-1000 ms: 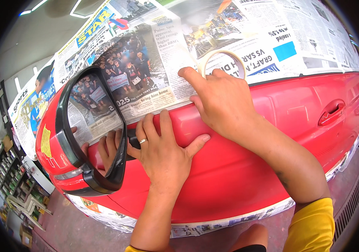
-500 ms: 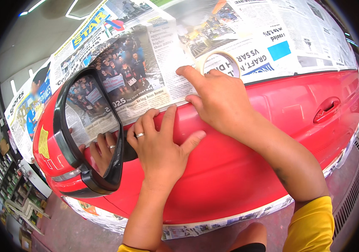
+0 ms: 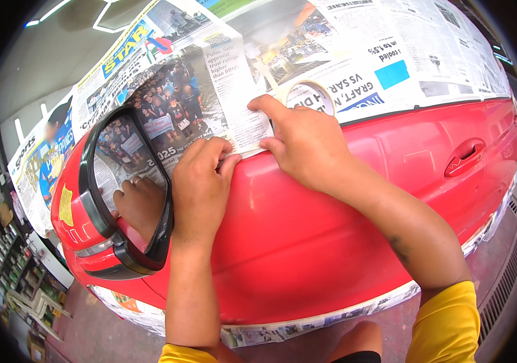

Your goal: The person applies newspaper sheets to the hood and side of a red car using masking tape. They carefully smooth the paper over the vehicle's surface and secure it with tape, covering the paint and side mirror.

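Note:
Newspaper sheets [image 3: 222, 97] cover the window area above a glossy red car door [image 3: 307, 242]. My left hand [image 3: 201, 172] is closed at the newspaper's lower edge, thumb and forefinger pinched together on the paper beside the side mirror. My right hand [image 3: 307, 145] lies against the same edge farther right, its forefinger stretched across the paper and its thumb low near the red panel. Its other fingers curl at a roll of masking tape [image 3: 333, 103], whose lower rim they partly hide. A pale tape strip [image 3: 268, 78] runs up and left from the roll.
The black-rimmed side mirror [image 3: 166, 242] juts out close to my left wrist and reflects that hand. A door handle [image 3: 465, 161] is at the right. Paper masking [image 3: 319, 319] lines the car's lower edge. Shelves of cans [image 3: 4, 254] and a pale plastic chair [image 3: 34, 305] stand at left.
My left hand has gone from lying spread on the door and paper edge to a pinch on the edge, slightly higher and left. My right hand stays nearly in place by the tape roll.

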`<state>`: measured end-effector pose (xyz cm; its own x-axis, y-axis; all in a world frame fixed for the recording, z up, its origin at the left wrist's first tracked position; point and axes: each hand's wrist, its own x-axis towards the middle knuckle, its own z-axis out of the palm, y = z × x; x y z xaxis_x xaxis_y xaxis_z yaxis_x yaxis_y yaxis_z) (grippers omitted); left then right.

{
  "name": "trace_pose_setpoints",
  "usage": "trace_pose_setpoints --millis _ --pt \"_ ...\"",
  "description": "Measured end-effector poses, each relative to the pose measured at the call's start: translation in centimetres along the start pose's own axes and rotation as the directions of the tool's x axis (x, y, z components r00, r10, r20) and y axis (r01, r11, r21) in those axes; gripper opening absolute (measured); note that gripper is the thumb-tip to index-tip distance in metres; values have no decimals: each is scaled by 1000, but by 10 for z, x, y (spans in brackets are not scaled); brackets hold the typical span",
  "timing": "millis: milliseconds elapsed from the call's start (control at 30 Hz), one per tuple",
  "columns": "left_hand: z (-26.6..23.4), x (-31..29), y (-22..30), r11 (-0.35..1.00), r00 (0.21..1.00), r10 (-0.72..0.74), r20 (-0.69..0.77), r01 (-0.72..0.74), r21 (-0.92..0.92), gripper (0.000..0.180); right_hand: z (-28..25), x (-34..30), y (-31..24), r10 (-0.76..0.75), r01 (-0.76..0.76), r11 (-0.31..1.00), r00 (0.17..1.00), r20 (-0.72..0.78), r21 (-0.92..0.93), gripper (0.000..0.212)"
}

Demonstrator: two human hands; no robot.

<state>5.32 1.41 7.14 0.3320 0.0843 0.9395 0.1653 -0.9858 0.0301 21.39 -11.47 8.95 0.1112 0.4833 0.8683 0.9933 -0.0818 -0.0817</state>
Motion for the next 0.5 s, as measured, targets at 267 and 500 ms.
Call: trace_pose_setpoints --millis 267,500 --pt "-7 13 11 985 987 153 40 -156 80 26 -4 0 0 34 -37 998 997 62 45 49" --pt "-4 13 16 997 994 71 88 -72 6 23 3 -7 5 -46 50 997 997 -64 62 52"
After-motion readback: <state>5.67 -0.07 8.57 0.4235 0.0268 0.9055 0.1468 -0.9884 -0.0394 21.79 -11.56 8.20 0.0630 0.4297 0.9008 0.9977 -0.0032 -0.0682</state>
